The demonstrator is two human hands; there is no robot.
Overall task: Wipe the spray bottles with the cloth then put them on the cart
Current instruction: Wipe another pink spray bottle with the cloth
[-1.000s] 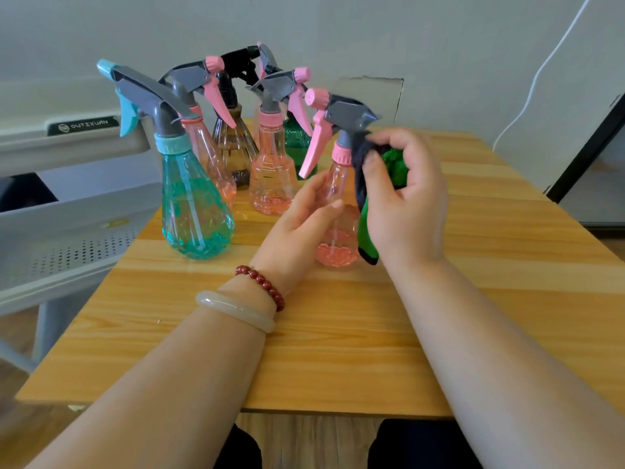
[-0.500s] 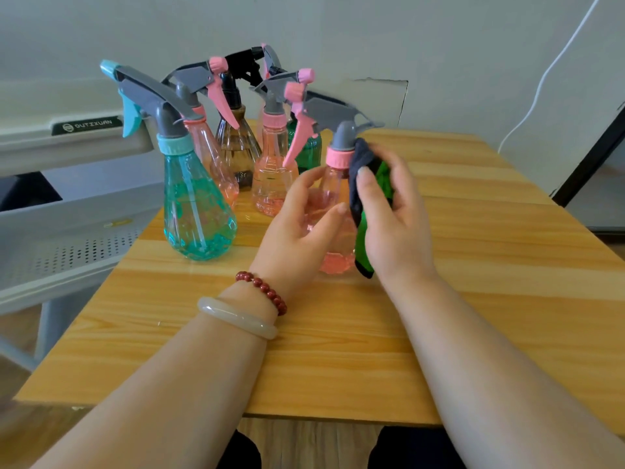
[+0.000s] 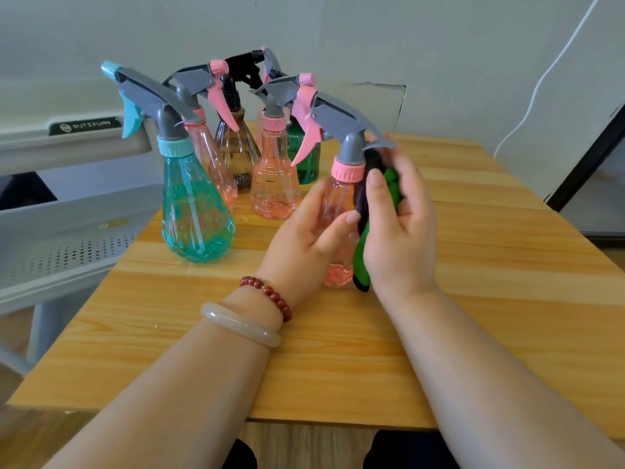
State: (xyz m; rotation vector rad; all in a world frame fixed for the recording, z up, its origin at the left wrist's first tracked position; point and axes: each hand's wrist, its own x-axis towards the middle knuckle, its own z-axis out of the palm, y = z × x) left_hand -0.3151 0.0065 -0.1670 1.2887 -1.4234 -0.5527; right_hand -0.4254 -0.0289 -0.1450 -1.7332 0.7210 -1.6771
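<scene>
From the head view, a pink spray bottle (image 3: 334, 201) stands upright near the middle of the wooden table (image 3: 490, 265), its grey and pink trigger head pointing toward ten o'clock. The left hand (image 3: 304, 242) grips the bottle's clear body from the nine o'clock side, fingers and thumb curled round it. The right hand (image 3: 402, 228) holds a green and black cloth (image 3: 360, 258) bunched against the bottle's three o'clock side, thumb lying along the cloth just under the pink cap. At ten o'clock from this bottle stands a teal bottle (image 3: 198, 214), well apart from it. Clustered behind at eleven to twelve o'clock are two more pink bottles (image 3: 274, 184), a brown bottle (image 3: 236, 147) and a green bottle (image 3: 304, 157), all upright on the table. The grey cart (image 3: 77, 211) sits off the table's nine o'clock edge, its perforated shelf showing. The left wrist wears a red bead bracelet (image 3: 270, 294) and a pale bangle (image 3: 240, 324).
</scene>
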